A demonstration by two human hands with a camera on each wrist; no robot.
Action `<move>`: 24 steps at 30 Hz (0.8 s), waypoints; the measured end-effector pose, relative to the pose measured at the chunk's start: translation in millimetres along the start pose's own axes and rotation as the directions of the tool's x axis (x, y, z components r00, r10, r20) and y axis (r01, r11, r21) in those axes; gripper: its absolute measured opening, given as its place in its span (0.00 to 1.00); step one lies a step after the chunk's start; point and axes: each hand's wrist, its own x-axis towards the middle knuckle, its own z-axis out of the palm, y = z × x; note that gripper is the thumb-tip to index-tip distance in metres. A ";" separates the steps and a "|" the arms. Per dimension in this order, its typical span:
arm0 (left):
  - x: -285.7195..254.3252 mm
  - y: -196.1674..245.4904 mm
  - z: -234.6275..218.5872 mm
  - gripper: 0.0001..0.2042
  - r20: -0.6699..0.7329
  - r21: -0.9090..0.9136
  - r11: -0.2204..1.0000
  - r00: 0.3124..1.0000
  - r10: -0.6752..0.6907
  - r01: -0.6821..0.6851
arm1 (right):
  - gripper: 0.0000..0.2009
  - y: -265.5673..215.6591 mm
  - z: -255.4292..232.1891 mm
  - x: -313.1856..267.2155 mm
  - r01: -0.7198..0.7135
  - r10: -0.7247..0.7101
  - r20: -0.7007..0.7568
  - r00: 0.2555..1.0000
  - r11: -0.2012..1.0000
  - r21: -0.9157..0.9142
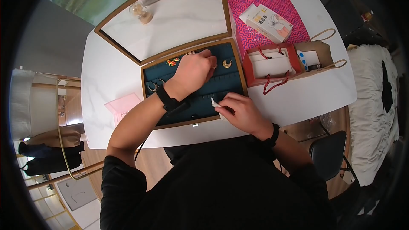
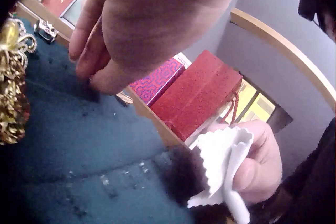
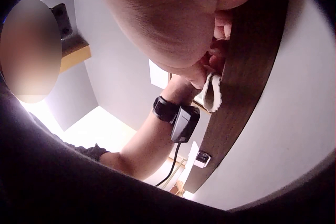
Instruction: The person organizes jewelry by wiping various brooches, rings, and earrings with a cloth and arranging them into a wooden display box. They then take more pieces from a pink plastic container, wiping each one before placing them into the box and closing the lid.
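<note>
A wooden jewelry box (image 1: 239, 68) with dark teal lining (image 1: 187, 113) lies with its glass lid raised. My left hand (image 1: 194, 70) reaches over its far part, fingertips down at the lining in the left wrist view; whether they pinch anything I cannot tell. My right hand (image 1: 245, 113), at the near right edge, pinches a white cloth (image 2: 223, 155) with a zigzag edge between thumb and fingers. Gold crescent jewelry (image 1: 227, 64) lies right of the left hand. To its left are a colorful brooch-like piece (image 1: 172, 61) and silvery hoops (image 1: 152, 86).
Right of the box stand a red paper bag (image 1: 251, 70) with rope handles and a brown bag (image 1: 321, 55). Behind them, a white carton (image 1: 270, 23) lies on a pink patterned sheet (image 1: 294, 8). A pink case (image 1: 123, 104) sits at the left; a small glass dome (image 1: 140, 12) shows through the lid.
</note>
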 end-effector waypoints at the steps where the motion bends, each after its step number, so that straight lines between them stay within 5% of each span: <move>1: -0.6 1.4 -2.3 0.09 0.046 0.078 0.997 0.999 0.010 -0.014 | 0.09 -0.2 -0.3 0.0 -0.001 0.001 0.000 1.000 1.000 0.000; 8: -1.8 -5.7 -11.8 0.12 0.075 0.021 0.997 0.995 0.072 -0.074 | 0.09 -1.9 -0.9 0.1 -0.021 0.021 0.012 1.000 1.000 -0.001; 14: 3.2 -4.1 -11.2 0.18 0.014 -0.085 0.994 0.998 -0.064 0.065 | 0.09 -0.7 0.1 0.4 -0.006 0.006 0.005 1.000 1.000 -0.010; 19: 9.2 -0.4 -8.5 0.20 0.135 -0.161 0.947 0.957 -0.257 0.278 | 0.08 -1.1 -1.1 0.1 -0.009 0.009 0.010 1.000 1.000 -0.013; 24: 8.3 -12.3 6.9 0.19 0.099 -0.286 0.909 0.953 -0.287 0.304 | 0.08 -1.2 -0.1 0.0 -0.015 0.015 0.013 1.000 1.000 -0.007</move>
